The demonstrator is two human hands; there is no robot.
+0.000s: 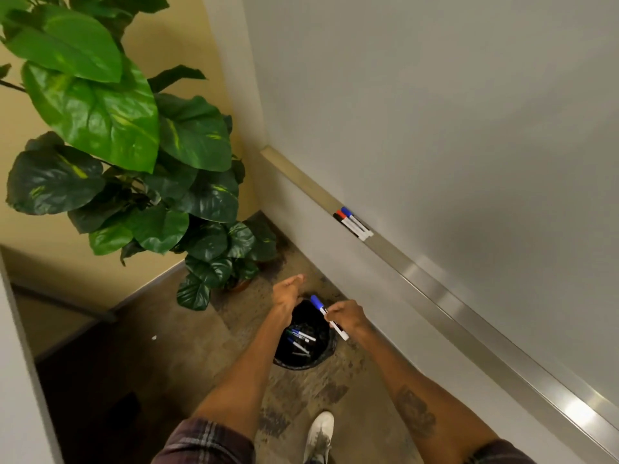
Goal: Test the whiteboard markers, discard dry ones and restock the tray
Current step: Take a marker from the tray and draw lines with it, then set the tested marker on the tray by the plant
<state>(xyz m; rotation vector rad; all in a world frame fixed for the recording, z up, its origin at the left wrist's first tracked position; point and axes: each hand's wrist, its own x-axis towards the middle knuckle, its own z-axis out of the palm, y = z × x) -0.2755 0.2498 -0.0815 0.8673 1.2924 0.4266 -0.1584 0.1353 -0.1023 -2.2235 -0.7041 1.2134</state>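
My right hand (pixel 346 316) grips a capped blue whiteboard marker (pixel 328 316) over the rim of a black waste bin (pixel 330 349) on the floor. Several discarded markers (pixel 301 339) lie inside the bin. My left hand (pixel 286 294) hovers empty above the bin's far left edge, fingers extended. On the metal whiteboard tray (pixel 418 272) lie three capped markers (pixel 353 224), blue, red and black, side by side. The whiteboard (pixel 435 112) above it shows no marks.
A large potted plant (pixel 134 155) with broad green leaves fills the corner to the left of the bin. My white shoe (pixel 320 437) stands on the patterned carpet just behind the bin. A beige wall runs along the left.
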